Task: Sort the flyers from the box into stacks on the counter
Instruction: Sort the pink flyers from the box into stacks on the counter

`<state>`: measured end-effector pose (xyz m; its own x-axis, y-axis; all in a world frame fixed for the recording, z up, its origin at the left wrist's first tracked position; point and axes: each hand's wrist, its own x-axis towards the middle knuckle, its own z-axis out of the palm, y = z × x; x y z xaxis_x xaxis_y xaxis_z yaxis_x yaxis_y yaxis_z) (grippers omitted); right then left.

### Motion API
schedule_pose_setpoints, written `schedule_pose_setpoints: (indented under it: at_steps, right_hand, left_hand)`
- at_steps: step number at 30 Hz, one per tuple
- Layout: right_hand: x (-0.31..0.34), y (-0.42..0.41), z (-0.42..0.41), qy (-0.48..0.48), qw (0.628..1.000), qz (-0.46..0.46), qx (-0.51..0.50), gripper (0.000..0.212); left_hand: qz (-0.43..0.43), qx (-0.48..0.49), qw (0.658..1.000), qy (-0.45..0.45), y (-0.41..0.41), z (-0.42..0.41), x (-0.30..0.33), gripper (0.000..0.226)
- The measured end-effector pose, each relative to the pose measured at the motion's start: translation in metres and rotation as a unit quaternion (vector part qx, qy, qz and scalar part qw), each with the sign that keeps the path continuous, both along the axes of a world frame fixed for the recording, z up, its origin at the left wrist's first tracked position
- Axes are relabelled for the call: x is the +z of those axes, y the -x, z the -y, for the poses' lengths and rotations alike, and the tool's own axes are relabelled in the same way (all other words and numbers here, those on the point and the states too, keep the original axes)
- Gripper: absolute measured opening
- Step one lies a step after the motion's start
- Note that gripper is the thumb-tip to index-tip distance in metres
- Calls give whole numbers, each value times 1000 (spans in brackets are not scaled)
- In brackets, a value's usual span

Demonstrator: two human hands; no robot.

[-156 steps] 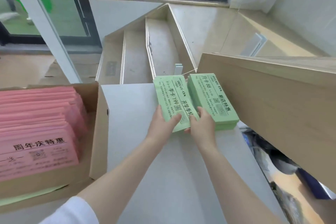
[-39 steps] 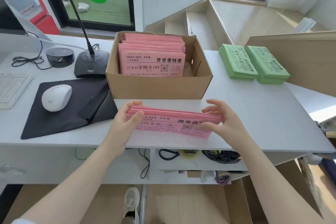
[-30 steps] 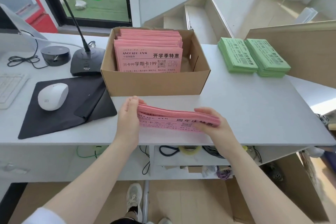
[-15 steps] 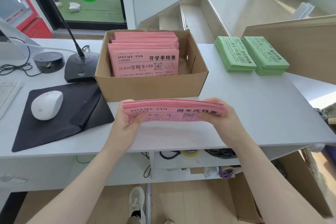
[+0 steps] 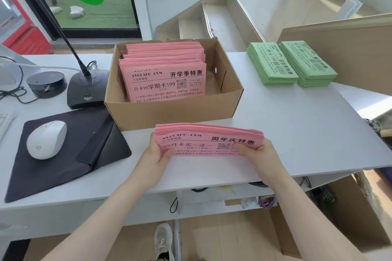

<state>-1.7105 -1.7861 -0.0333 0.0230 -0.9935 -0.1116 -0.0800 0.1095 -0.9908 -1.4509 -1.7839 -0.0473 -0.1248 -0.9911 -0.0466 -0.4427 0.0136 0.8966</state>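
The pink stack (image 5: 209, 141) stands tilted on its long edge on the bench (image 5: 297, 133), just in front of the box (image 5: 174, 110) — likely to square its edges. Its long axis runs left to right, print facing the person. The left hand (image 5: 156, 154) and right hand (image 5: 257, 155) each clasp one end. More pink flyers (image 5: 165, 78) lean in the box; two green stacks (image 5: 292, 64) lie well to the right.
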Motion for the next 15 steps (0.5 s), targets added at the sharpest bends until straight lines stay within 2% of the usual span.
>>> schedule_pose_setpoints:
  at_steps: [5, 11, 15]
  right_hand:
    - [5, 0, 5, 10, 1000, -15, -20, 30]
    - [27, 16, 13, 29, 992, 30, -120, 38]
    - [37, 33, 11, 21, 982, 80, -168, 36]
  left_hand:
    - [0, -40, 999, 6, -4, 10, 6, 35]
    - [-120, -113, 984, 68, 19, 29, 49, 29]
    - [-213, -139, 965, 62, 50, 45, 71, 29]
